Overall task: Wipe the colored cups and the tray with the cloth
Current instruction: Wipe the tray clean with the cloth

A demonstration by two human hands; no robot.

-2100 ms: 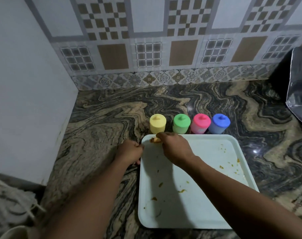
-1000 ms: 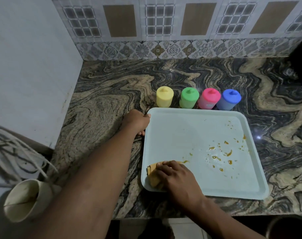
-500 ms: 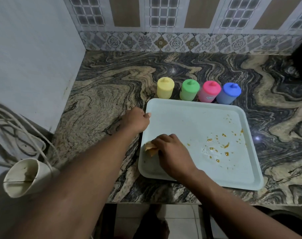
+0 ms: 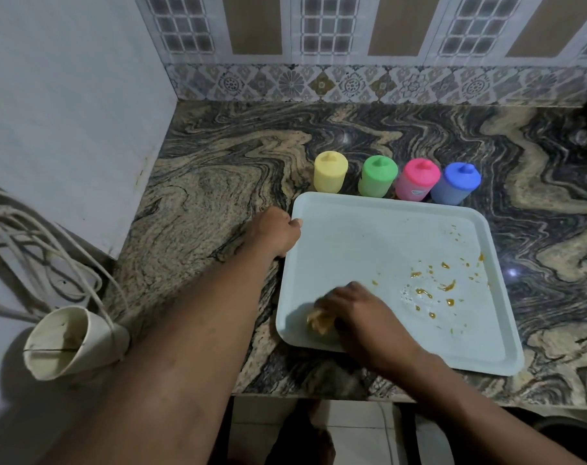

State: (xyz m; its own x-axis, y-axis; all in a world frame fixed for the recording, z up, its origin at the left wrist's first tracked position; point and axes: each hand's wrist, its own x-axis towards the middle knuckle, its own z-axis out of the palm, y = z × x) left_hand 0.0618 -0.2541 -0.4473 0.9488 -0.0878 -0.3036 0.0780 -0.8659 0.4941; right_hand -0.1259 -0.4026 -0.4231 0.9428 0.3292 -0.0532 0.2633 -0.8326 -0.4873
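A pale blue-white tray [image 4: 369, 243] lies on the marbled counter, with orange-brown smears on its right half. My right hand [image 4: 362, 317] grips a crumpled yellow-brown cloth [image 4: 319, 321] and presses it onto the tray's near left corner. My left hand [image 4: 278, 231] holds the tray's left rim near the far corner. Behind the tray stand a yellow cup [image 4: 330, 171], a green cup [image 4: 378, 176], a pink cup [image 4: 417, 179] and a blue cup [image 4: 455, 183], upside down in a row.
The counter's front edge [image 4: 319, 394] runs just below the tray. A white wall [image 4: 67, 112] closes the left side, a tiled backsplash the back. White cables [image 4: 50, 263] and a cream cup-shaped holder [image 4: 67, 340] hang at lower left.
My right hand has dragged the cloth from the tray's far left corner down its left side, back up a little, then down toward the near left corner. My left hand keeps its hold on the rim.
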